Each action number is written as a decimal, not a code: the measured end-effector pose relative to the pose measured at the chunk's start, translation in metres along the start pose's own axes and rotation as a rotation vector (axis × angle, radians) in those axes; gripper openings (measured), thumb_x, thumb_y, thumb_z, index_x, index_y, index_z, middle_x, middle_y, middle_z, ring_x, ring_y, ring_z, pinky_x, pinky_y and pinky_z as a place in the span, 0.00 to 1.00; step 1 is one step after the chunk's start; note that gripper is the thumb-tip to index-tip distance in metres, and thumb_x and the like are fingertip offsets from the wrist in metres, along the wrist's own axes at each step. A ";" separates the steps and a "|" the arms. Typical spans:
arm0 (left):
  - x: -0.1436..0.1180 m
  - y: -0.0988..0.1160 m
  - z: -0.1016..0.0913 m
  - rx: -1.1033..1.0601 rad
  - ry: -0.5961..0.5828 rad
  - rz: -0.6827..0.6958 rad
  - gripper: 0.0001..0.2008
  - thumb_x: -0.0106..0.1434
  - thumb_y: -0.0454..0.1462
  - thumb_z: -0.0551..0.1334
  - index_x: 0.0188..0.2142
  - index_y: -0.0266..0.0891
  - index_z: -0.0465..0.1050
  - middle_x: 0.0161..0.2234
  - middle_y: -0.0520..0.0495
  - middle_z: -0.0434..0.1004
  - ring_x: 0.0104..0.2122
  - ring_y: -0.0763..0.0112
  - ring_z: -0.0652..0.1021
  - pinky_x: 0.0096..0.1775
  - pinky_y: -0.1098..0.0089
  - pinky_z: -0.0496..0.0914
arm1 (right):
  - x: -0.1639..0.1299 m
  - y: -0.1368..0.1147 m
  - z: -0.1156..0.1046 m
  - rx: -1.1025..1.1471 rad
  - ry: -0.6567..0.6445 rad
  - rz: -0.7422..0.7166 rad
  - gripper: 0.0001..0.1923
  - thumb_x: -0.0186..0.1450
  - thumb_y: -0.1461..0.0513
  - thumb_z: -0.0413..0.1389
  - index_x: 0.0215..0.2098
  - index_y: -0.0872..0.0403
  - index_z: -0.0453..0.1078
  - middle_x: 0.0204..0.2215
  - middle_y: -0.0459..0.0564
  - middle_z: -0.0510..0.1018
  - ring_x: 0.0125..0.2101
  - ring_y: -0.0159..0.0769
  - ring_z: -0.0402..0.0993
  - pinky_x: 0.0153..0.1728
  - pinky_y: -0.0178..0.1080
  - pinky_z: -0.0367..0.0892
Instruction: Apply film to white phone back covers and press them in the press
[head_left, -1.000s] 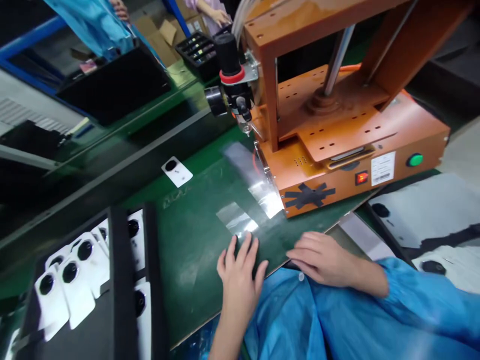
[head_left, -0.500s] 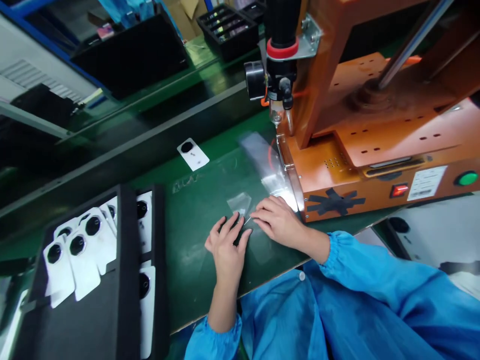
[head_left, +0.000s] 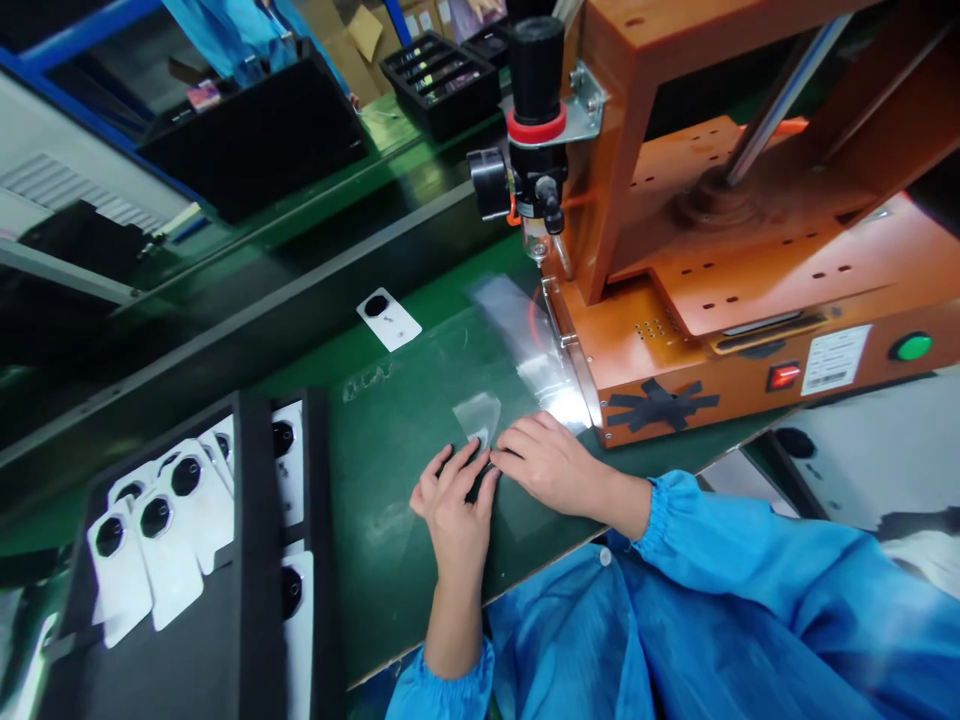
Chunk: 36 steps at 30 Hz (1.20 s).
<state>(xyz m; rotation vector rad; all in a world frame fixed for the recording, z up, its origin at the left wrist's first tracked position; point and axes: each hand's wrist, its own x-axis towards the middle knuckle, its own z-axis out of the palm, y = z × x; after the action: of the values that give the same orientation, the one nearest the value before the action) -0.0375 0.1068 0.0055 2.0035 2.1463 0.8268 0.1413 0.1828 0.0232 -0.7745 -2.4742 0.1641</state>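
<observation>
On the green mat, just at seven o'clock from the orange press machine (head_left: 750, 290), both hands have closed in on one small clear film piece (head_left: 480, 415). A second ago the right hand (head_left: 551, 462) lay apart at the mat's near edge; half a second ago it had crossed over, and now its fingertips meet those of the left hand (head_left: 454, 495) at the film's near end — the reach is over and fine finger work on the film has begun. The left hand lies flat, fingers spread and pressing the mat beside the film; the right hand's fingers are curled at the film's edge, but whether they actually pinch it I cannot tell. The film lies flat on the mat, with a longer clear strip (head_left: 525, 335) running off toward one o'clock, up against the machine's base. At eleven o'clock from the hands lies a lone white card (head_left: 388, 320) with a black disc; at nine o'clock, a black tray (head_left: 251, 560) of more such cards.
</observation>
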 end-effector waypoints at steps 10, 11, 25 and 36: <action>0.001 0.003 -0.001 -0.026 0.017 -0.005 0.09 0.69 0.44 0.62 0.45 0.51 0.80 0.51 0.49 0.82 0.57 0.55 0.74 0.58 0.48 0.57 | -0.002 -0.003 -0.002 -0.077 0.000 -0.064 0.12 0.75 0.65 0.48 0.41 0.57 0.74 0.34 0.51 0.76 0.37 0.40 0.65 0.40 0.45 0.56; 0.001 0.003 -0.001 -0.015 0.008 -0.001 0.10 0.69 0.44 0.62 0.46 0.51 0.80 0.52 0.48 0.82 0.57 0.54 0.73 0.58 0.48 0.57 | -0.002 -0.003 -0.003 -0.086 0.009 -0.077 0.13 0.74 0.66 0.48 0.40 0.57 0.74 0.34 0.52 0.76 0.37 0.40 0.65 0.41 0.45 0.56; 0.018 0.009 -0.041 -0.107 -0.360 0.020 0.21 0.76 0.43 0.45 0.59 0.54 0.73 0.63 0.49 0.71 0.62 0.58 0.68 0.61 0.48 0.60 | -0.072 -0.023 -0.048 0.307 0.364 0.129 0.13 0.61 0.70 0.59 0.42 0.52 0.69 0.37 0.51 0.73 0.37 0.39 0.69 0.38 0.44 0.68; 0.294 0.002 -0.005 0.173 -0.228 -0.427 0.21 0.69 0.48 0.62 0.55 0.37 0.71 0.54 0.40 0.74 0.51 0.58 0.77 0.53 0.50 0.73 | -0.078 -0.017 -0.034 0.446 0.292 0.202 0.10 0.62 0.70 0.55 0.40 0.51 0.67 0.34 0.51 0.72 0.33 0.39 0.72 0.31 0.43 0.73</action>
<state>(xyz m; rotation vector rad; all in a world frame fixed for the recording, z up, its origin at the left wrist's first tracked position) -0.0776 0.3839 0.0961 1.5176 2.4381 0.3438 0.2047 0.1238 0.0208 -0.7842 -1.9794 0.6085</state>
